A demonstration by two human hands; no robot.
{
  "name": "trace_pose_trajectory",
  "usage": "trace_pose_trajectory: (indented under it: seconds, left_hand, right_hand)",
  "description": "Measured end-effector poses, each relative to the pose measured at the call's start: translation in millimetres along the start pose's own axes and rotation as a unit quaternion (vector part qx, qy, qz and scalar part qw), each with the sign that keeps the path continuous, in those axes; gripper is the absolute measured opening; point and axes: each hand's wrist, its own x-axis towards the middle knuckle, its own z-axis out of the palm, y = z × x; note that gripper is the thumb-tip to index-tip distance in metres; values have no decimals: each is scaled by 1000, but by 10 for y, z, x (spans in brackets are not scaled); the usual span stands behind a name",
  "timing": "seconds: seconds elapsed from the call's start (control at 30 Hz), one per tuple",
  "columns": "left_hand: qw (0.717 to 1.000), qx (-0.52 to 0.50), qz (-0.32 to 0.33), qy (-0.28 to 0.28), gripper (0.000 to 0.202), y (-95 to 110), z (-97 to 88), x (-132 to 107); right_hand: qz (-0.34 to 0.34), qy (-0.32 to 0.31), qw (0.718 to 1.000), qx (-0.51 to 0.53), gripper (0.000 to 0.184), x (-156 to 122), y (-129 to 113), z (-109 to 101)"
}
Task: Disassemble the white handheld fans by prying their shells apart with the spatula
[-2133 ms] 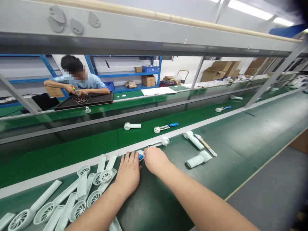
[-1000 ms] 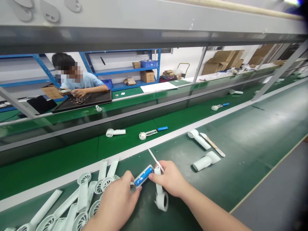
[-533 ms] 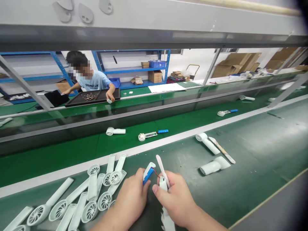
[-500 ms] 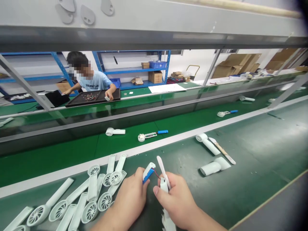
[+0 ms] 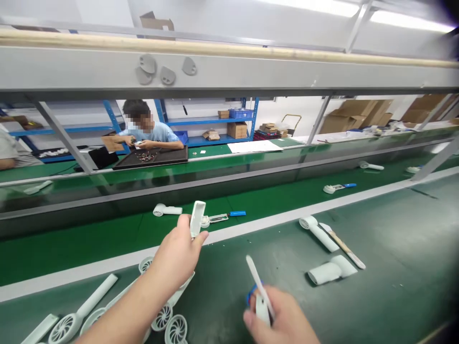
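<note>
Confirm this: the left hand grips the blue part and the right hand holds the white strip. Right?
No: the left hand grips a white casing, not the blue part. That part sits at the right hand, behind the white strip. The head view shows this.

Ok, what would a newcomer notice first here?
First, the raised left hand gripping a white fan casing at centre. Lower right, the right hand holds a slim white plastic strip. At lower left, white fan-bladed handle pieces lie heaped on the green conveyor belt.
</note>
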Motion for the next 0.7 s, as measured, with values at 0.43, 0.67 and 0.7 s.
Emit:
trace_pose_trajectory:
  seconds: [0.43,0.67,0.7]
  left_hand:
    - [980,129,-77,-134,7,-1146,-575,-460]
    - [985,110,-78,-108,53,-1495,-777,-215]
    - [987,115,-69,-93,53,-1514,-798,-41]
  right_hand:
    - [-32,126,981,-145,39,1859,-468,-633]
    - [-6,43,989,-140,42,1564,290,-414]
    - [-2,31,990,-137,42,1506,423,-354]
